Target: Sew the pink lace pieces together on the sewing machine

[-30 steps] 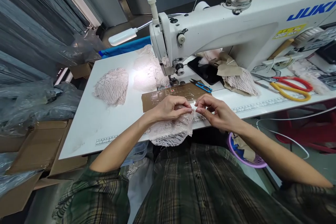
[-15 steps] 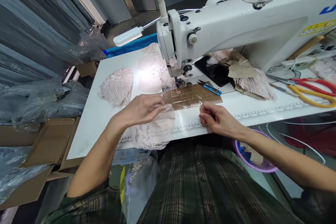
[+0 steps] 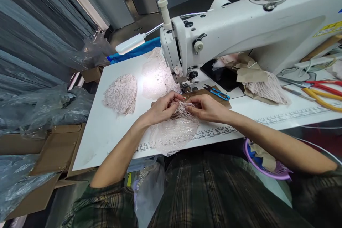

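A pale pink lace piece (image 3: 175, 128) lies on the white table (image 3: 107, 131) in front of the sewing machine (image 3: 240, 32), hanging a little over the near edge. My left hand (image 3: 161, 108) pinches its upper edge from the left. My right hand (image 3: 207, 107) pinches the same edge from the right. Both hands sit just in front of the needle and presser foot (image 3: 185, 86), over a brown taped plate (image 3: 197, 94). The fingertips nearly meet.
Two more lace pieces (image 3: 121, 92) lie at the left under the lamp (image 3: 130, 43). Blue thread snips (image 3: 217, 92) lie beside the needle. Red and yellow scissors (image 3: 320, 92) and beige scraps (image 3: 256, 76) are at the right. A purple basket (image 3: 264, 165) sits below the table. Cardboard boxes (image 3: 45, 156) and plastic bags stand at the left.
Both hands have moved forward with the lace from the table's near edge to the needle area. The right hand, apart from the lace before, now grips its edge.
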The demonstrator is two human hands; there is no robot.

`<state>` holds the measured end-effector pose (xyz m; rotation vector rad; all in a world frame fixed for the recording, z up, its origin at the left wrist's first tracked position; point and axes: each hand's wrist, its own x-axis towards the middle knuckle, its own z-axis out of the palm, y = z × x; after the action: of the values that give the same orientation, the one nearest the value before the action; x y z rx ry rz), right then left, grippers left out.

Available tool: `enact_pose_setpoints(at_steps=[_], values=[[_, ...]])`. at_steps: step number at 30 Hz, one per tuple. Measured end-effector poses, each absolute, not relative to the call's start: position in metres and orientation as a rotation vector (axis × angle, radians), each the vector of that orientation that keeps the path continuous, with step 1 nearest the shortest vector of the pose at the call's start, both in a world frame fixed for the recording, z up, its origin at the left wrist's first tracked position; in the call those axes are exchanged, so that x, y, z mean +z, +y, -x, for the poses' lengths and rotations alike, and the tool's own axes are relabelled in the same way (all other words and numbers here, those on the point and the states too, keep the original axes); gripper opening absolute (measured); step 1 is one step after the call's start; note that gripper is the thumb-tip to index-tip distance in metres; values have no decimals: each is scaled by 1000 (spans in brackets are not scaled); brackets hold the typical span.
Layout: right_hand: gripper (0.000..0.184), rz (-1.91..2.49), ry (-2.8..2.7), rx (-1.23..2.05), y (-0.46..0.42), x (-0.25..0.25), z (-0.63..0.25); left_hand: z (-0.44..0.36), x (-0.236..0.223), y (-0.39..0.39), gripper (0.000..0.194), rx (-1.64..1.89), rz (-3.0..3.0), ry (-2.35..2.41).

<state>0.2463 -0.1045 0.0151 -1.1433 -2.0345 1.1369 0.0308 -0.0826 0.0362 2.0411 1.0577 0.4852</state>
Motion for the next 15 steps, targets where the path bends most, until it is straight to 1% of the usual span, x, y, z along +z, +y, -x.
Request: enact_pose_setpoints(at_steps=[6, 11, 13, 15], values=[[21, 1170, -2133, 1213, -84, 18, -254, -28, 26, -73, 29, 618, -2079, 1102], [13, 1235, -2192, 1065, -76, 21, -248, -32, 20, -75, 29, 657, -1951, 1075], [13, 1218, -2195, 1056, -74, 20, -248, -33, 17, -76, 28, 695, -1892, 1106], [15, 1161, -2133, 1130, -74, 16, -250, -32, 15, -77, 25, 788, -1835, 1180]])
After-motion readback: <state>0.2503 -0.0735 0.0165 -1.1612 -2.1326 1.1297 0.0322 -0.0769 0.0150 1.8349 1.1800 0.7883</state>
